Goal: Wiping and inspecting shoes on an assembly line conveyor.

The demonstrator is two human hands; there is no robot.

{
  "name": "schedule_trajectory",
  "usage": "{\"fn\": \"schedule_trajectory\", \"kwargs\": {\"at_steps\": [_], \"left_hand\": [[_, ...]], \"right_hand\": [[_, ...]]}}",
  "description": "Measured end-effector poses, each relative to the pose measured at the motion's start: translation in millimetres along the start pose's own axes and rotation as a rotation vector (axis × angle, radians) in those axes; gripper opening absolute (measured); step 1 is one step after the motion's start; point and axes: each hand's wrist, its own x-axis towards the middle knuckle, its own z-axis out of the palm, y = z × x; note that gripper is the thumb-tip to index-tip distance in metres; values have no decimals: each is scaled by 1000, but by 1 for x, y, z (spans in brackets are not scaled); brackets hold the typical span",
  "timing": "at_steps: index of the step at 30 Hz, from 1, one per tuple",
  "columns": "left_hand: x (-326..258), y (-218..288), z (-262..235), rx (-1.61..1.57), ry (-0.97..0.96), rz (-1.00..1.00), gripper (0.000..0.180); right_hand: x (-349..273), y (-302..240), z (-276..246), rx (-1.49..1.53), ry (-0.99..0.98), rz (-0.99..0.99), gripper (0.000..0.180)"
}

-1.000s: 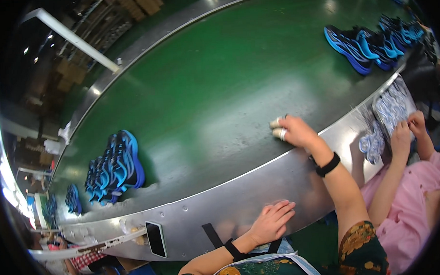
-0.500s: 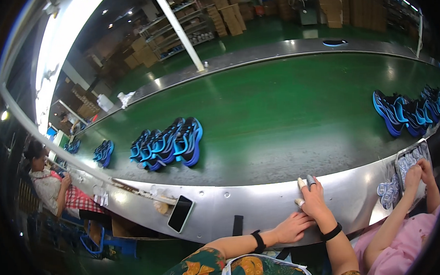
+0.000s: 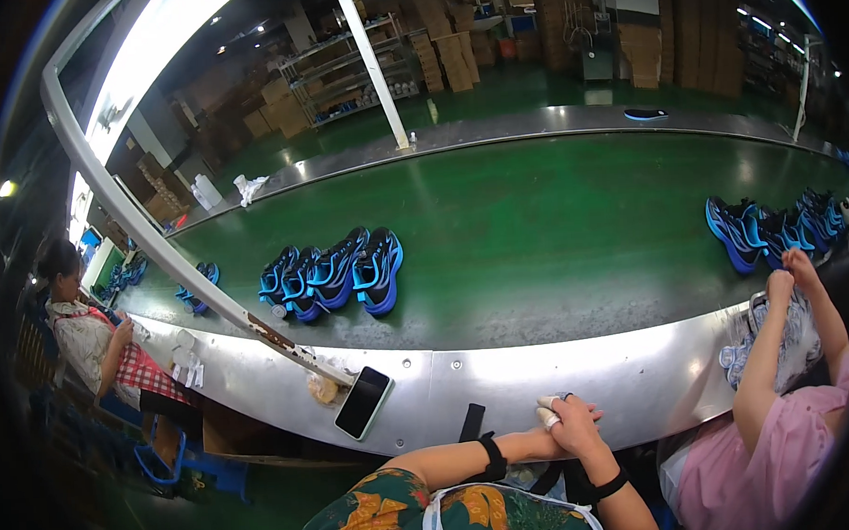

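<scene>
The surface (image 3: 505,380) is gleaming — right hand (image 3: 575,425) overlapping left hand (image 3: 539,444), fingers' spread I'm not managing to tell; leftward sweeping could be knocking the phone (image 3: 364,403) off.

Wearer's attire: dark green garment (image 3: 383,513) with orange floral print (image 3: 483,511), pale straps (image 3: 434,517), black wristbands (image 3: 495,459) (one per side), and off-white finger covers (image 3: 548,417) on the right hand (image 3: 576,431).

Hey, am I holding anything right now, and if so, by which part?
No object shows in either hand; the right hand lies across the left hand, partly hiding it.
</scene>
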Motion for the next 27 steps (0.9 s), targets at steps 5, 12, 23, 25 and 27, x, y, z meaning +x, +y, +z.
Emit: {"fn": "schedule_trajectory", "kwargs": {"at_steps": [5,12,23,25,27], "left_hand": [[-34,39,-69,-274,-235,-543,22],[-110,14,-85,135,109,-305,29],[-115,9,-83,128,148,-263,32],[-117,8,-85,164,137,-268,33],[-117,7,-84,157,138,-267,33]], "right_hand": [[-8,-15,7,171,66,-51,25],[-8,-38,63,143,92,-170,29],[-1,-28,80,150,103,-95,18],[0,-28,83,186,123,-136,20],[0,-25,83,176,122,-152,22]]}}
